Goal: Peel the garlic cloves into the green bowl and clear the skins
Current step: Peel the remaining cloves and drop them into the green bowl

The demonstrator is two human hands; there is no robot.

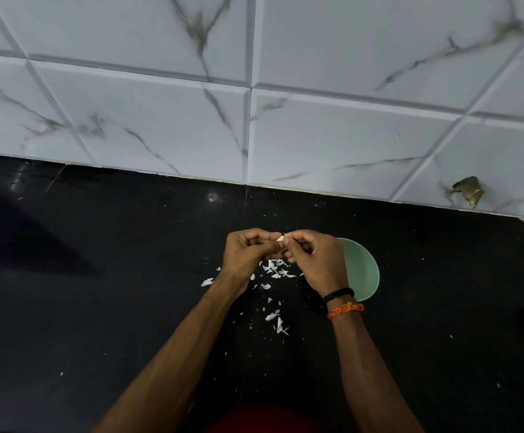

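A garlic clove, partly skinned, is pinched between the left hand and right hand above the black tabletop; loose skins lie beneath, uncleared; the green bowl sits just right, contents hidden; peeling looks midway.

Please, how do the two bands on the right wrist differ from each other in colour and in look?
The black wrist band is dark, smooth and even, and sits nearer the right hand. The orange thread band is bright, thin and knotted, with loose strands, and sits further up the forearm. The black one lies against the green round bowl in this view; the orange one lies below it. Both circle the same wrist.
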